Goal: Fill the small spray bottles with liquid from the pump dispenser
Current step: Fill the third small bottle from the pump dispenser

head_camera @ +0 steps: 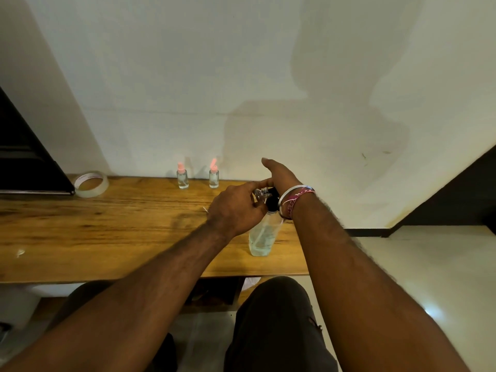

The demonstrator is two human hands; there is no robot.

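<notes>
A clear pump dispenser (261,238) with a black pump head stands near the right end of the wooden table (107,232); a little liquid shows at its bottom. My left hand (236,208) grips a small clear bottle (259,196) held up against the pump's nozzle. My right hand (281,174) lies over the black pump head, its fingers mostly hidden. Two small clear spray bottles with pink caps, one (182,175) on the left and one (214,174) on the right, stand upright by the wall.
A roll of clear tape (91,183) lies at the table's back left beside a dark panel (24,162). The table's right end stops just past the dispenser, over a pale floor (418,264). My legs sit below the front edge.
</notes>
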